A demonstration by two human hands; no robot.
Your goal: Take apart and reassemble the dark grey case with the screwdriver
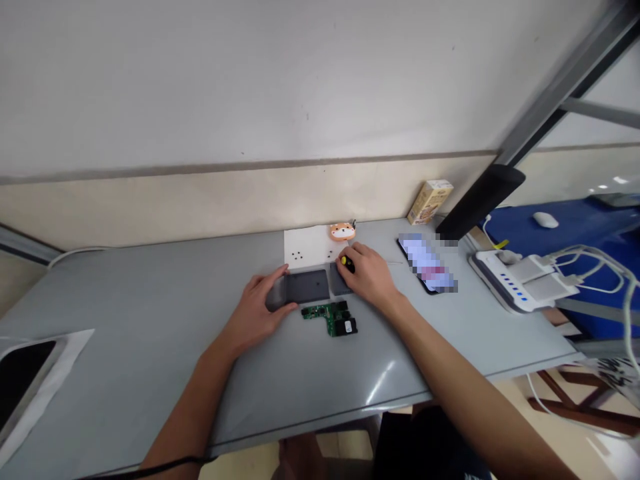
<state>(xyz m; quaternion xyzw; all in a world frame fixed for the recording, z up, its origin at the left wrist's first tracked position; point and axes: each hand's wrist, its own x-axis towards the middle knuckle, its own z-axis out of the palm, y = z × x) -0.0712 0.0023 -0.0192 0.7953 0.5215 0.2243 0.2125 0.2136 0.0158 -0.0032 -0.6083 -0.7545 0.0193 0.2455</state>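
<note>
A dark grey flat device casing (307, 285) lies on the grey table (150, 320). My left hand (261, 305) rests on its left end, fingers curled round the edge. My right hand (369, 273) is closed around a small tool with a yellow and black handle (346, 262), held over the casing's right end. A green circuit board (331, 317) lies just in front of the casing, between my hands and touched by neither.
A white sheet (307, 247) with small dark screws lies behind the casing, an orange animal-shaped case (342, 231) on its corner. A phone (426, 265) lies to the right, beside a white power strip (517, 280) with cables. A carton (429, 201) stands by the wall. A tray (30, 373) sits far left.
</note>
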